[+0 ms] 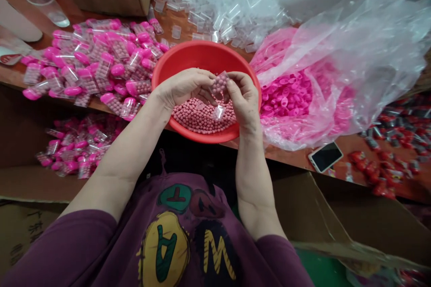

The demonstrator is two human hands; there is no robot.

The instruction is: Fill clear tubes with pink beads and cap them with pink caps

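A small clear plastic container (pixel 220 83) filled with pink beads is pinched between my two hands, over a red bowl (pixel 206 47). The fingertips of my left hand (pixel 190 85) close on its left side. On its right side, the thumb and fingers of my right hand (pixel 244 96) grip it. Loose pink beads (pixel 202 119) cover the bottom of the bowl below my hands. Among them lies another clear container (pixel 218 112), seemingly without beads in it.
Filled containers with pink caps (pixel 97 58) are heaped left of the bowl, with more in a cardboard box (pixel 20 179) below. Clear empty containers (pixel 229 4) pile up behind. Right are a plastic bag of pink caps (pixel 286 94), a phone (pixel 325 157) and red items (pixel 380 170).
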